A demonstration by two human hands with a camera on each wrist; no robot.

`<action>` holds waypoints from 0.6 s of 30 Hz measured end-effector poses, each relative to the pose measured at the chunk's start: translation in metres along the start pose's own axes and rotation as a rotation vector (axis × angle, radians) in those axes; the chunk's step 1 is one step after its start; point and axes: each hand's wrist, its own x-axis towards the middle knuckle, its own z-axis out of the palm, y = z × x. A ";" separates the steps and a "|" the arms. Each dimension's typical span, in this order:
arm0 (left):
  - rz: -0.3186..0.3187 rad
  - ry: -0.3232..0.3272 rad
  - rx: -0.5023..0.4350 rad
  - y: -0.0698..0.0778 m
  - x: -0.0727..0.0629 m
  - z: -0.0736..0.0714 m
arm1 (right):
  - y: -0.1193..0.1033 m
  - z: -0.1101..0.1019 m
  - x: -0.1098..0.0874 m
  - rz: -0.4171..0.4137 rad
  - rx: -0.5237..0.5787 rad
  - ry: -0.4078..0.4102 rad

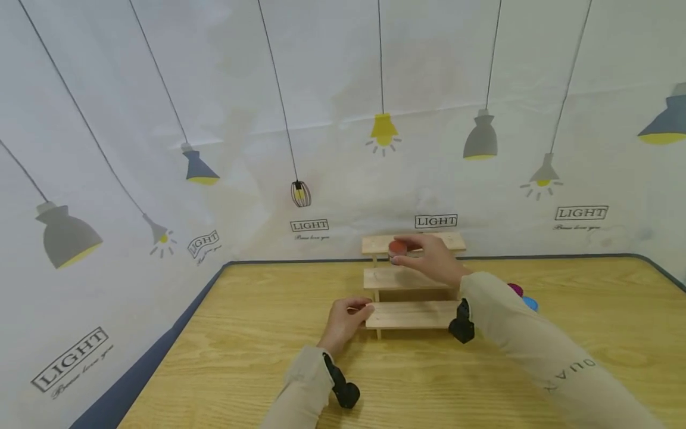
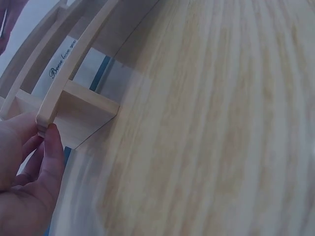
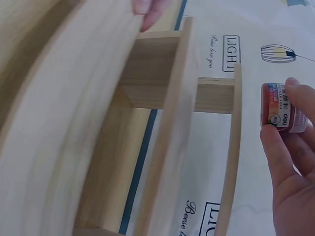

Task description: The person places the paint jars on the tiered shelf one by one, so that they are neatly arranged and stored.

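A three-step wooden shelf (image 1: 412, 314) stands on the table near the wall. At the left end of its lowest step, my left hand (image 1: 343, 322) pinches the board's corner between thumb and fingers, seen closely on the wooden board (image 2: 64, 86) in the left wrist view. My right hand (image 1: 435, 260) holds a small red paint jar (image 1: 397, 250) by its sides, overlapping the top step in the head view. In the right wrist view the paint jar (image 3: 278, 107) shows a colourful printed label, and it is apart from the top board (image 3: 233, 142).
Right of the shelf, partly behind the right sleeve, are a dark pink round item (image 1: 515, 289) and a blue round item (image 1: 529, 303) on the wood-grain table (image 1: 241, 357). A wall covering (image 1: 343, 149) printed with lamps rises close behind the shelf.
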 end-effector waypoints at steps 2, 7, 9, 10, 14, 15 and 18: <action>-0.001 0.000 0.005 0.000 0.000 0.000 | -0.003 0.002 0.007 0.017 -0.006 0.012; -0.004 0.007 0.001 0.002 0.001 0.002 | -0.007 0.003 0.023 0.025 -0.024 0.026; -0.006 0.008 -0.002 0.003 0.001 0.002 | -0.007 0.004 0.028 0.028 -0.021 0.021; -0.005 0.009 -0.003 0.003 0.001 0.002 | -0.006 0.005 0.030 0.035 -0.016 0.020; 0.003 0.016 -0.005 0.003 0.000 0.002 | -0.001 0.012 0.038 0.055 0.012 0.027; 0.005 0.018 -0.006 0.003 -0.001 0.002 | 0.000 0.014 0.040 0.062 0.020 0.029; 0.018 0.017 -0.006 0.003 -0.002 0.001 | 0.002 0.021 0.044 0.077 0.036 0.029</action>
